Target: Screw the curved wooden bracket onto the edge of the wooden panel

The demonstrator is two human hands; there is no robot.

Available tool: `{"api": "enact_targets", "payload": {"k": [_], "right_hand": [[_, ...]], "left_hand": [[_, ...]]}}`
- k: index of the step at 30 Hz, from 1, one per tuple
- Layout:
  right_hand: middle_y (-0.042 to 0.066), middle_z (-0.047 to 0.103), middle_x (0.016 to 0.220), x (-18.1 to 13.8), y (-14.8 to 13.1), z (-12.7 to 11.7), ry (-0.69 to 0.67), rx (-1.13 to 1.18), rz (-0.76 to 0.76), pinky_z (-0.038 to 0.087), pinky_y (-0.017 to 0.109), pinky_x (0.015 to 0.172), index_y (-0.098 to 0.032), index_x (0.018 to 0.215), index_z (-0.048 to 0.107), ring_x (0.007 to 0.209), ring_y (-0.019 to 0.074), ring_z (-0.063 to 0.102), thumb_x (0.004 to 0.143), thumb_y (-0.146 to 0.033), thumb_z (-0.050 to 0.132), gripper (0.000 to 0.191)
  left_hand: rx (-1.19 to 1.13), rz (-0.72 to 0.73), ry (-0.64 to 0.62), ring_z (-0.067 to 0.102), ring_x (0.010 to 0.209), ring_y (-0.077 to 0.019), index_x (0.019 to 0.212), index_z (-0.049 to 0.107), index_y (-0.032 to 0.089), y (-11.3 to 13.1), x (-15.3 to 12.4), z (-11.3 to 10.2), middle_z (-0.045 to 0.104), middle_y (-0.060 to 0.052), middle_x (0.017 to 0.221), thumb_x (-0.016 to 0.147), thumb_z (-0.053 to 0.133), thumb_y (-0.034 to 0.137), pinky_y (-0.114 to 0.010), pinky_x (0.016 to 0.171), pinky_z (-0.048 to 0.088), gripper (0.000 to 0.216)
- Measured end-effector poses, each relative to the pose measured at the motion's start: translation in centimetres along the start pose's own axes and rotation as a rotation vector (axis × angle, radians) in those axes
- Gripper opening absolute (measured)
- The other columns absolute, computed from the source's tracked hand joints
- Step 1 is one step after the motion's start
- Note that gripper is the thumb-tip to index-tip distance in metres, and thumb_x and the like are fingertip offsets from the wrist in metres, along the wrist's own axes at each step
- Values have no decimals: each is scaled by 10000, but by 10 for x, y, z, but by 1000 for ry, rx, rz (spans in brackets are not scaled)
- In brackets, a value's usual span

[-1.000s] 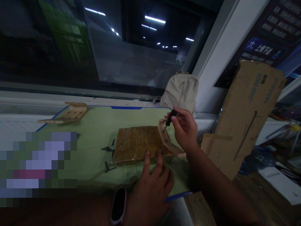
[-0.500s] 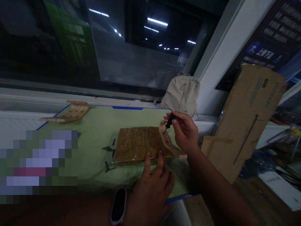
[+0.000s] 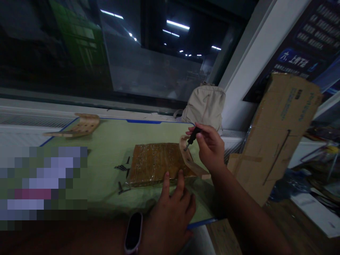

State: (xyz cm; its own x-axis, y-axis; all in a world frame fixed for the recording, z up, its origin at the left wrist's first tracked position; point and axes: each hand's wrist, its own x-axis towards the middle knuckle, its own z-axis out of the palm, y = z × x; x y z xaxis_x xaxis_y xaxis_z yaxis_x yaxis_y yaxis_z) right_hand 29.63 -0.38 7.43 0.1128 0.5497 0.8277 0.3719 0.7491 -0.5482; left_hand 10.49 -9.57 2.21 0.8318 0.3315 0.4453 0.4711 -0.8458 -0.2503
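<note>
My right hand (image 3: 211,147) grips the black handle of a small screwdriver (image 3: 193,136), tilted with its tip down at a hole in a curved wooden bracket (image 3: 190,158). That bracket sits against the right end of a flat brown block wrapped in clear film (image 3: 155,161). With fingers spread, my left hand (image 3: 172,209) rests its fingertips on the block's near edge. Several dark screws (image 3: 121,167) lie on the table to the left of the block. Whether a screw sits under the screwdriver's tip is too small to tell.
A second bent wooden bracket (image 3: 85,127) stands at the far left corner of the light green table (image 3: 111,138). Behind the table, a beige backpack (image 3: 204,106) leans by the window. A tall cardboard box (image 3: 281,138) stands on the right.
My right hand turns the screwdriver's handle very slightly; its tip stays at the same hole. My left hand, the block and the bracket keep their places.
</note>
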Motion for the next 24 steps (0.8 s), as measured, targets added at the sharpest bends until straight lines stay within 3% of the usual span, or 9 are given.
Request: {"api": "enact_targets", "payload": {"k": [5, 7, 12, 15, 21, 24], "right_hand": [[-36, 678, 770, 4, 12, -8, 214, -145, 59, 578, 244, 590, -265, 1008, 691, 653, 122, 679, 841, -394, 819, 247], [-40, 657, 739, 5, 12, -10, 235, -191, 57, 551, 233, 552, -256, 978, 684, 628, 119, 656, 834, -407, 822, 250], [45, 755, 1043, 0, -2, -3, 28, -56, -4, 649, 342, 809, -278, 1150, 677, 938, 172, 767, 994, -390, 634, 197], [35, 764, 1069, -3, -4, 2, -20, -1, -14, 659, 348, 824, -292, 1176, 665, 924, 164, 784, 1001, -336, 631, 184], [-57, 641, 752, 3, 15, -8, 223, -142, 60, 593, 252, 610, -264, 1020, 635, 660, 126, 709, 879, -355, 787, 227], [-69, 586, 706, 4, 15, -11, 253, -220, 43, 549, 233, 555, -257, 971, 632, 597, 111, 638, 859, -382, 805, 241]], "left_hand": [[7, -3, -14, 409, 1394, -480, 1231, 733, 236, 0, 0, 0, 734, -108, 1161, 828, 659, 790, -722, 1117, 130, 690], [13, -5, -19, 409, 1398, -476, 1235, 730, 239, 0, 0, -1, 734, -106, 1166, 832, 655, 787, -720, 1116, 138, 684], [18, -5, -12, 404, 1399, -474, 1239, 729, 238, 0, -1, -2, 736, -98, 1186, 815, 680, 781, -717, 1122, 138, 691], [14, -1, -3, 408, 1389, -483, 1231, 737, 240, 0, -1, -1, 741, -95, 1180, 807, 681, 791, -728, 1121, 128, 697], [18, -7, -11, 397, 1396, -476, 1237, 735, 245, 0, 1, 0, 739, -99, 1174, 821, 671, 781, -720, 1117, 144, 682], [23, -10, -7, 397, 1392, -476, 1225, 740, 247, 0, 1, 0, 738, -100, 1179, 819, 675, 778, -719, 1114, 139, 672]]}}
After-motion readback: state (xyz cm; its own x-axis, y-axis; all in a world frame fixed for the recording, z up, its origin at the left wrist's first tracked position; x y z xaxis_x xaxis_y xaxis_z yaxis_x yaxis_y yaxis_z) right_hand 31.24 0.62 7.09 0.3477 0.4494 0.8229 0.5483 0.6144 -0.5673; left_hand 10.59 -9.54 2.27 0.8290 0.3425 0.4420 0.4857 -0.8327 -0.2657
